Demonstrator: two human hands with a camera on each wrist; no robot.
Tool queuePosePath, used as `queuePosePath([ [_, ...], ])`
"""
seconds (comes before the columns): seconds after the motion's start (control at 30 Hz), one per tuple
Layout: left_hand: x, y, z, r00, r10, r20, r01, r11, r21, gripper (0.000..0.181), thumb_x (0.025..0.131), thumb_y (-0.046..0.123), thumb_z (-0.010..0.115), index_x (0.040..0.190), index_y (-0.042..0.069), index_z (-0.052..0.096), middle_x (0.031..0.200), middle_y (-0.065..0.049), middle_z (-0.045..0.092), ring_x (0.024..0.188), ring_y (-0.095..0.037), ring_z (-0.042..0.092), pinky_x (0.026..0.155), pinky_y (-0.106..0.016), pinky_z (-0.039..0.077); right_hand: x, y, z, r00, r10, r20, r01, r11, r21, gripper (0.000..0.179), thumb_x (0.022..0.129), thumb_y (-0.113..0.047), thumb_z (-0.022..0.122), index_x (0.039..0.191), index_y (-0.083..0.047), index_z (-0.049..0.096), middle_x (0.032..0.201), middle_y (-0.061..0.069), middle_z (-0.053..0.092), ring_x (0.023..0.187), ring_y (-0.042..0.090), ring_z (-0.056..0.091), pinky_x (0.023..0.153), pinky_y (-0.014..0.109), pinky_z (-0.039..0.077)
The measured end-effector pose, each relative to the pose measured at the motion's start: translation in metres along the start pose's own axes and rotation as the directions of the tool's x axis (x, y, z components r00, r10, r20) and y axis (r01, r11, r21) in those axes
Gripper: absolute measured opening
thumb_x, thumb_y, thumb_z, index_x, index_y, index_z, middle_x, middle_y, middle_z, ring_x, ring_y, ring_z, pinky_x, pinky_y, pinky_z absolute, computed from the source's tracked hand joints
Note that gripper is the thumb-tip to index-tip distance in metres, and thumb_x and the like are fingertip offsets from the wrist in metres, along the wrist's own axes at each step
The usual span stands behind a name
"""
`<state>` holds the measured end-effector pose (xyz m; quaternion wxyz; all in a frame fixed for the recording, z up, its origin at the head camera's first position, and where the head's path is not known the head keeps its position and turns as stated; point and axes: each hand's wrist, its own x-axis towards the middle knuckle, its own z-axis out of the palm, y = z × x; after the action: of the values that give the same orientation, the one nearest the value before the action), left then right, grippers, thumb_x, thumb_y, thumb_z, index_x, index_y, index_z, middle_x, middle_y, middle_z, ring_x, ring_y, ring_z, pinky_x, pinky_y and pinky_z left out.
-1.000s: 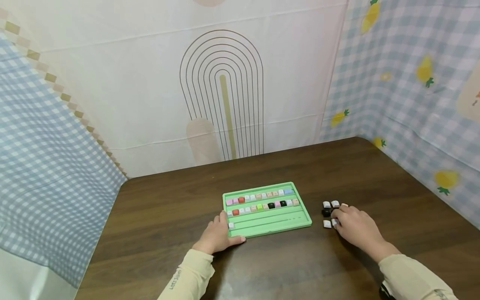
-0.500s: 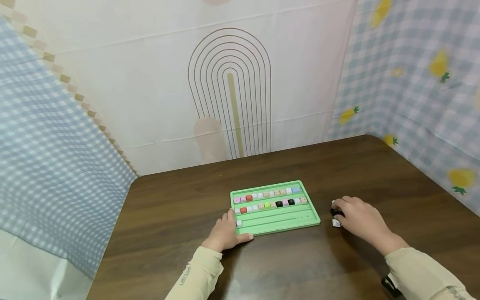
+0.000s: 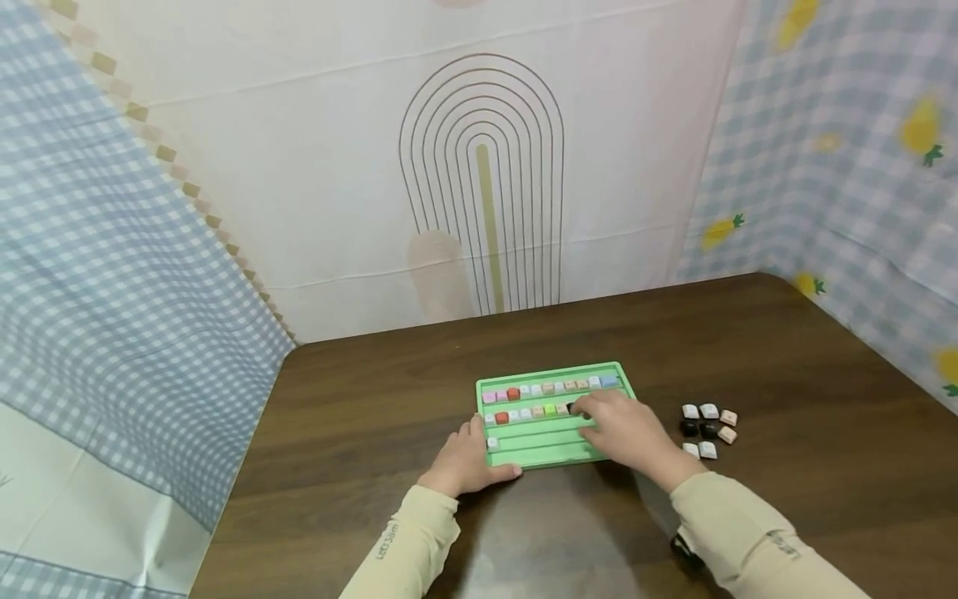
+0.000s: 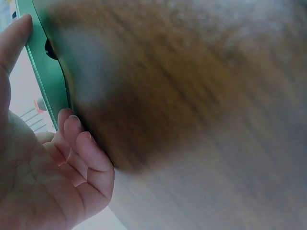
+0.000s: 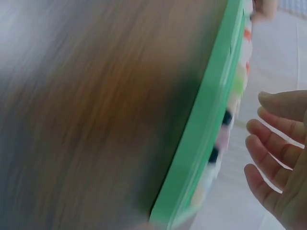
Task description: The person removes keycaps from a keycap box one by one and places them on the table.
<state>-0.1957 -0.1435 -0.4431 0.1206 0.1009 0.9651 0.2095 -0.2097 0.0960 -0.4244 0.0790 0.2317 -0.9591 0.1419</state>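
Note:
A green tray lies on the table with two rows of coloured keycaps and a lone white keycap at the left of its third row. My left hand grips the tray's near left corner, thumb along the front edge. In the left wrist view its fingers bend against the tray's side. Over the tray's right half is my right hand, covering part of the second row. In the right wrist view the fingers of this right hand are spread, with nothing visible between them and the thumb.
Loose keycaps lie right of the tray: white ones, black ones and peach ones. A patterned cloth hangs behind the brown table, and checked cloth hangs at the left.
My right hand has moved left from the loose keycaps to above the tray, uncovering them. The left hand has stayed at the tray's corner. The head view has shifted slightly.

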Motion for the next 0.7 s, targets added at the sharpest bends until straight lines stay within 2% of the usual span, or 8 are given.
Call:
queuePosePath([
  [0.1,0.0,0.0,-0.001,1.0,0.002,-0.004,-0.002,1.0,-0.005,0.094,0.073,0.052,0.07,0.133,-0.008,0.029,0.119,-0.023,0.048,0.102,-0.036,0.051,0.087,-0.045,0.043,0.01,-0.019,0.01,0.998,-0.057,-0.01,0.057,0.998,0.01,0.02,0.077,-0.019,0.072,0.096,-0.015,0.068,0.096,0.0,0.067,0.09,0.02,0.062,0.068,0.034,0.051],
  [0.37,0.0,0.0,0.001,0.998,0.037,-0.05,-0.035,0.999,0.032,0.082,0.071,0.05,0.072,0.12,-0.006,0.037,0.103,-0.019,0.052,0.088,-0.032,0.053,0.075,-0.042,0.046,0.035,-0.06,0.035,0.987,-0.157,0.033,0.156,0.987,0.045,0.016,0.081,-0.019,0.068,0.096,-0.013,0.069,0.092,-0.001,0.066,0.086,0.018,0.062,0.067,0.033,0.051],
  [0.53,-0.002,0.0,0.002,0.999,0.032,-0.04,-0.03,0.998,0.054,0.08,0.073,0.051,0.071,0.12,-0.004,0.038,0.106,-0.022,0.052,0.093,-0.037,0.054,0.078,-0.043,0.047,0.045,-0.076,0.048,0.979,-0.198,0.048,0.197,0.98,0.024,0.013,0.082,-0.016,0.064,0.094,-0.012,0.069,0.089,0.0,0.066,0.083,0.019,0.062,0.063,0.032,0.05],
  [0.7,-0.003,0.0,0.0,0.998,0.03,-0.048,-0.027,0.998,0.063,0.079,0.072,0.048,0.072,0.121,-0.003,0.038,0.11,-0.023,0.052,0.097,-0.04,0.054,0.081,-0.045,0.047,0.049,-0.084,0.055,0.977,-0.212,0.011,0.213,0.977,-0.027,0.008,0.082,-0.015,0.064,0.088,-0.012,0.068,0.083,0.001,0.065,0.076,0.019,0.061,0.057,0.032,0.049],
])
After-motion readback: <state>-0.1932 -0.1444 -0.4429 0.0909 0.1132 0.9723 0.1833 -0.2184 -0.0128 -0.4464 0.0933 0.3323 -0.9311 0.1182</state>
